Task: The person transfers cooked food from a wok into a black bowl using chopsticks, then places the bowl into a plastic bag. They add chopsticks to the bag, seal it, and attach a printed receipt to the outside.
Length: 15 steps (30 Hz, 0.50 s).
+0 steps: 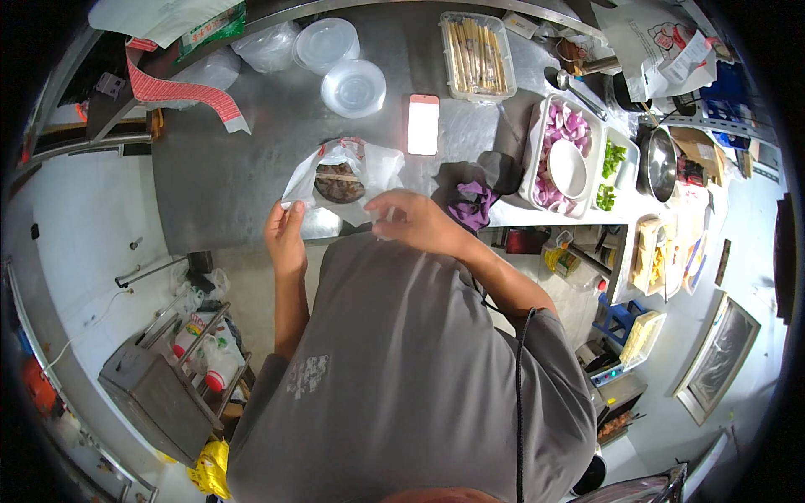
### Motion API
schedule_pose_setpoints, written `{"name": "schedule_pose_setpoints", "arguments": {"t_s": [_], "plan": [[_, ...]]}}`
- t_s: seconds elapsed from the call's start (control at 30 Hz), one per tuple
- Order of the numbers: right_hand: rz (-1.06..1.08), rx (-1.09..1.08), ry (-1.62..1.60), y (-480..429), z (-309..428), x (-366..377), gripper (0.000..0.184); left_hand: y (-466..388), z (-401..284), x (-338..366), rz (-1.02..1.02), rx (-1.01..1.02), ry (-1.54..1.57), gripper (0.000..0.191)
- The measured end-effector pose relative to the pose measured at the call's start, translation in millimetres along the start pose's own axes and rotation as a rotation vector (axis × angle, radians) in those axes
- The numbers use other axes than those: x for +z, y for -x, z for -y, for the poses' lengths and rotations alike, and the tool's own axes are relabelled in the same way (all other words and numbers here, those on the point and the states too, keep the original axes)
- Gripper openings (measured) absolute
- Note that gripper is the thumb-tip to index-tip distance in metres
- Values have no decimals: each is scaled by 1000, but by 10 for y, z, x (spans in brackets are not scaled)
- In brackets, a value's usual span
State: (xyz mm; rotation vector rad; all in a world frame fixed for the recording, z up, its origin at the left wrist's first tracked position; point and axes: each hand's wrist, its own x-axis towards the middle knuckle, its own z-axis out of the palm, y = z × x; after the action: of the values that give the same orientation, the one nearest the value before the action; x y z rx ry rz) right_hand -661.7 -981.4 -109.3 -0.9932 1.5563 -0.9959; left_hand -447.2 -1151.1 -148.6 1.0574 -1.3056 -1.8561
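Observation:
A thin white plastic bag (385, 166) lies on the steel table in front of me, its mouth spread. Inside its opening is a round dark container of brown food (339, 183), with a pale stick or pair of chopsticks across it. My left hand (287, 232) pinches the bag's left edge between thumb and fingers. At the bag's right side, my right hand (402, 217) has its fingers curled at the plastic; whether they grip it is hard to tell. A phone with a bright white screen (423, 126) lies beyond the right hand.
Clear round plastic bowls (353, 88) stand at the back. A box of wooden skewers (478, 56) is back right. Trays of cut onion (569, 132) and green pepper (613, 157) stand right, near a purple cloth (473, 204). A red paper strip (182, 89) hangs at left.

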Motion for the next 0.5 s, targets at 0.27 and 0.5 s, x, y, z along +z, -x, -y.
{"name": "schedule_pose_setpoints", "arguments": {"t_s": [0.27,0.5], "plan": [[94,17,266,81,-35,-142,36,16,51,-15,-3,-3,47,20],[-27,25,-523,-115,-24,-176,19,-105,-70,70,9,22,46,16]]}}
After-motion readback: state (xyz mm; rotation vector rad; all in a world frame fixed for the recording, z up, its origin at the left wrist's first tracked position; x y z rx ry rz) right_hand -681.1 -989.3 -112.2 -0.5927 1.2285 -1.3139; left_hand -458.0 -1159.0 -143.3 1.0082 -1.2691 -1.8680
